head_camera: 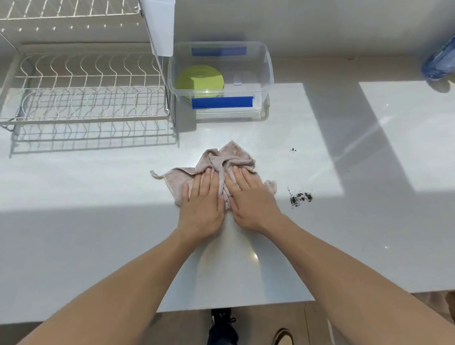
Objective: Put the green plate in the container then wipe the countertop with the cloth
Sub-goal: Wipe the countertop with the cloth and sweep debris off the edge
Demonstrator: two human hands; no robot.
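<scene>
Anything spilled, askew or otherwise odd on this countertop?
Yes: dark crumbs lie spilled on the countertop, right of the cloth, with a smaller speck cluster farther back. Both hands press the cloth flat, clear of the crumbs. The green plate sits inside the container.

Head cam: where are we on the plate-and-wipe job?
Done: the green plate lies inside the clear container. In hand: the left hand and right hand press flat on the bunched cloth on the countertop. Left: dark crumbs beside the cloth, on the right hand's side, and a smaller speck cluster beyond them, not yet wiped.
</scene>
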